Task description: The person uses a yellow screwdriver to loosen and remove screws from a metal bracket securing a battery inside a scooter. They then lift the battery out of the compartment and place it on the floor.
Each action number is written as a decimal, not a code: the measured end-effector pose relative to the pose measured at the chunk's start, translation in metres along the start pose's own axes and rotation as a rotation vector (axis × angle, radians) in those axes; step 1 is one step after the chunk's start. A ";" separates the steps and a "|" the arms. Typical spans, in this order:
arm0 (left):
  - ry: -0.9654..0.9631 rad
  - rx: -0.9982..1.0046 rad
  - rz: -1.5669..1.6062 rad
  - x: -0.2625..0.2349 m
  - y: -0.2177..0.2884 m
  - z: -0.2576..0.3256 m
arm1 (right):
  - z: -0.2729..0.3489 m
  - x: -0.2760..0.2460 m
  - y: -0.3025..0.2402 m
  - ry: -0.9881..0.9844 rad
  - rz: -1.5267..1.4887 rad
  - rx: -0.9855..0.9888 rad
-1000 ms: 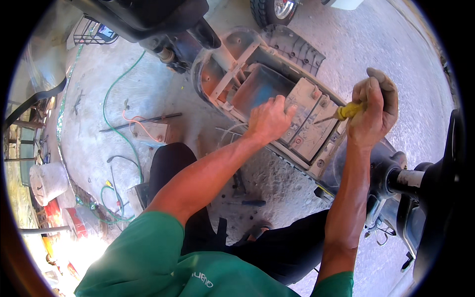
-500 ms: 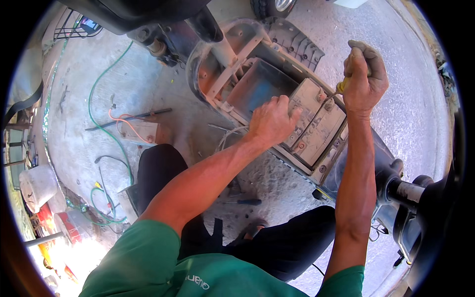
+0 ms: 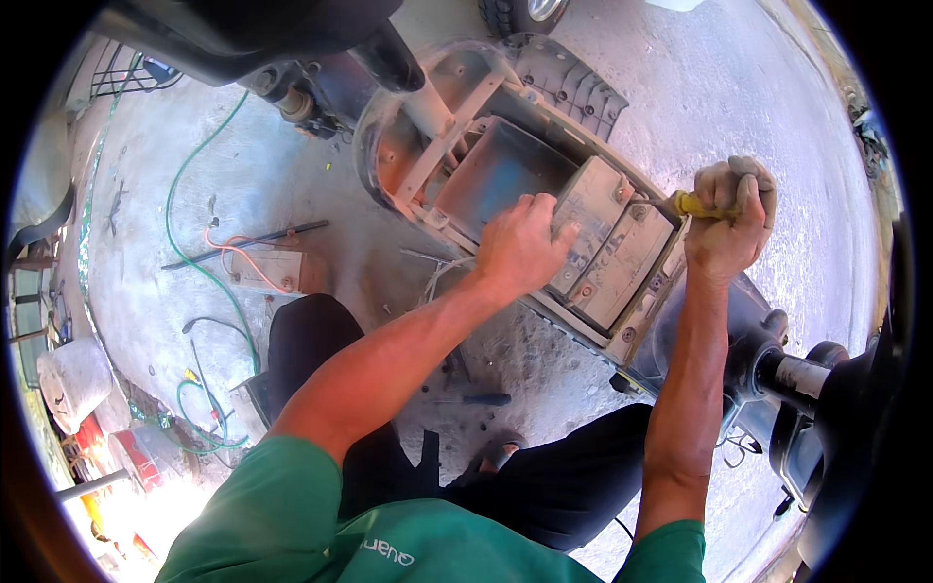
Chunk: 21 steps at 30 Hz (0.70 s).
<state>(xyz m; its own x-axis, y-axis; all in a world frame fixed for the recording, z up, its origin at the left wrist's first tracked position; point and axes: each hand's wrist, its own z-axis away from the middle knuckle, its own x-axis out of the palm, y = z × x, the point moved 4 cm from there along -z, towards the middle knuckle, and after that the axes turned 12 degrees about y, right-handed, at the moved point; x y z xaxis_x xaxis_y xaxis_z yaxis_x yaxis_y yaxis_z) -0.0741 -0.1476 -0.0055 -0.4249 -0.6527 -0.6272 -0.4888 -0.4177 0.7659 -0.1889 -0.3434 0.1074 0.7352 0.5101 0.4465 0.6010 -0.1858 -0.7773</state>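
Note:
My right hand (image 3: pixel 731 216) is wrapped round the yellow handle of a screwdriver (image 3: pixel 692 205). Its thin shaft points left toward a terminal on the dusty batteries (image 3: pixel 630 255), which sit side by side in the open floor compartment of a scooter (image 3: pixel 420 185). Whether the tip touches the terminal I cannot tell. My left hand (image 3: pixel 525 245) is at the compartment's near side, beside the left battery (image 3: pixel 589 199), fingers loosely bent and thumb apart, with nothing seen in it. Left of the batteries is an open bay (image 3: pixel 510 165) with a blue patch inside.
A removed dark panel (image 3: pixel 573 83) lies beyond the scooter. On the concrete at left are another battery-like block (image 3: pixel 267 270) with an orange wire, a black bar (image 3: pixel 248 244) and a green hose (image 3: pixel 171 185). A dark-handled tool (image 3: pixel 486 399) lies between my feet.
My right hand has lowered and moved slightly right, and its wrist has turned so the screwdriver lies flatter. My left hand stays near the same spot on the compartment. The view has shifted slightly.

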 end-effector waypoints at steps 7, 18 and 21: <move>0.054 0.044 -0.017 -0.001 0.000 0.003 | 0.028 0.070 0.014 -0.198 0.399 -0.002; 0.002 0.031 -0.056 0.002 0.009 0.006 | 0.001 -0.048 0.001 0.339 -0.025 0.067; 0.002 0.109 -0.083 -0.001 0.019 0.000 | -0.001 -0.023 -0.003 0.288 0.045 0.039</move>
<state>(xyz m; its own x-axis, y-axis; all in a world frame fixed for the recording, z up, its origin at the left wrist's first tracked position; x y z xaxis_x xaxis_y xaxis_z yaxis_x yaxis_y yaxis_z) -0.0825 -0.1549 0.0097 -0.3783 -0.6200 -0.6874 -0.6022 -0.3992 0.6914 -0.2069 -0.3555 0.1003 0.8231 0.2414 0.5140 0.5571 -0.1681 -0.8132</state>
